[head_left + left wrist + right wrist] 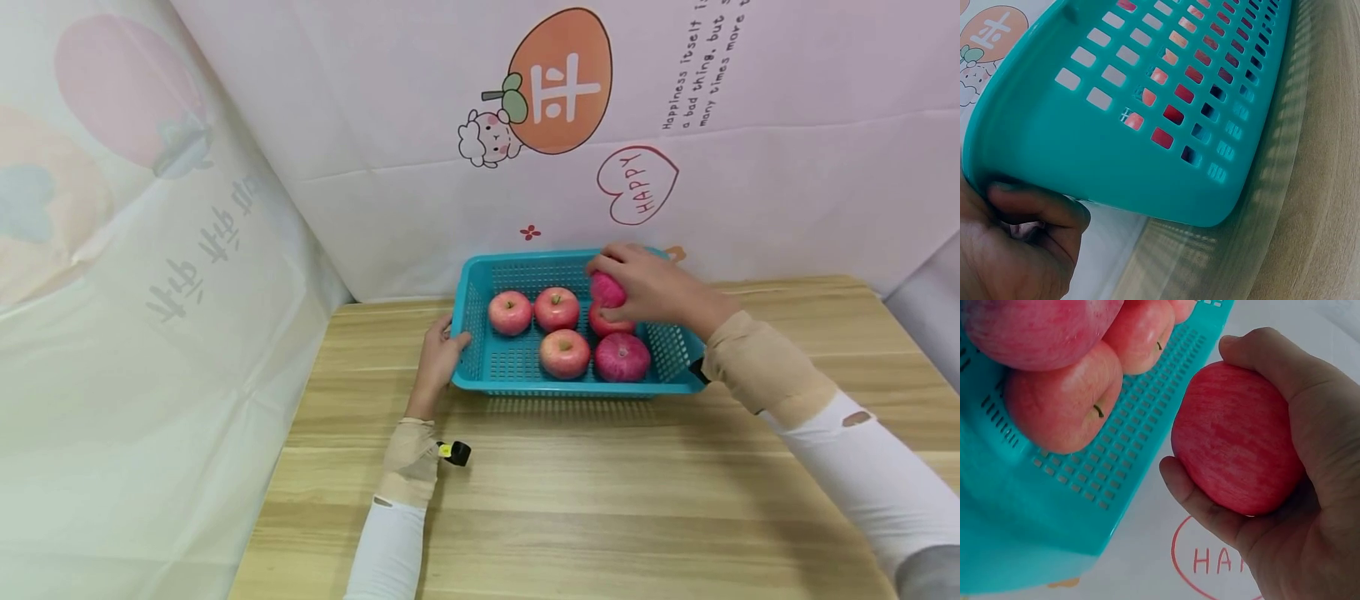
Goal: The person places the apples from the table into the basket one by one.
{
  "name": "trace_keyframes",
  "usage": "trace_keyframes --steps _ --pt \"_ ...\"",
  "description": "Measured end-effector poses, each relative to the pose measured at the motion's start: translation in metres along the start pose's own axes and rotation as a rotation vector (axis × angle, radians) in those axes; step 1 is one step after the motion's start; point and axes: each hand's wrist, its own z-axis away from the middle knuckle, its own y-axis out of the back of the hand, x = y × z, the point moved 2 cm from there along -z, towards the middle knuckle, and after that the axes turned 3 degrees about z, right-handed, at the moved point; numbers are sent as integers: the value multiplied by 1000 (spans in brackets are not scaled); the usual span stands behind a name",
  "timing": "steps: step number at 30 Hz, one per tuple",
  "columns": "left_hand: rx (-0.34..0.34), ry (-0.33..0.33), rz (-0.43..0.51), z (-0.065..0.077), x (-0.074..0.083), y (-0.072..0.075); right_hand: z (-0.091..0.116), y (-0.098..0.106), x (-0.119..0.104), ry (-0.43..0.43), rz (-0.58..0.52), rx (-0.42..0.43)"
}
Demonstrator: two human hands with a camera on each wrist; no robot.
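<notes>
A turquoise plastic basket point(577, 388) with perforated walls holds several apples. Pinkish ones point(510, 313) lie on its left and middle, and a darker magenta apple point(622, 357) sits at the front right. My left hand point(438, 354) grips the basket's left end, and in the left wrist view that hand point(1022, 244) has its bent fingers at the rim. Over the back right of the basket, my right hand point(645, 287) holds a deep red apple point(1238, 440) between thumb and fingers. Beneath it, another apple point(612, 325) is partly hidden by that hand.
The basket is on a wood-grain table point(570, 500), near its back edge. Behind rises a white printed cloth point(405, 100), with another pale cloth point(150, 400) along the left side. A small black device point(459, 453) sits at my left wrist.
</notes>
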Motion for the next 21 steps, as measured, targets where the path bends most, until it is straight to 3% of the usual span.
trace_keyframes --steps 8,21 --pt "-9 -20 14 0 -1 1 -11 -7 -13 2 -4 -41" --pt "-18 -25 34 1 0 1 -23 -24 -29 122 -35 -84"
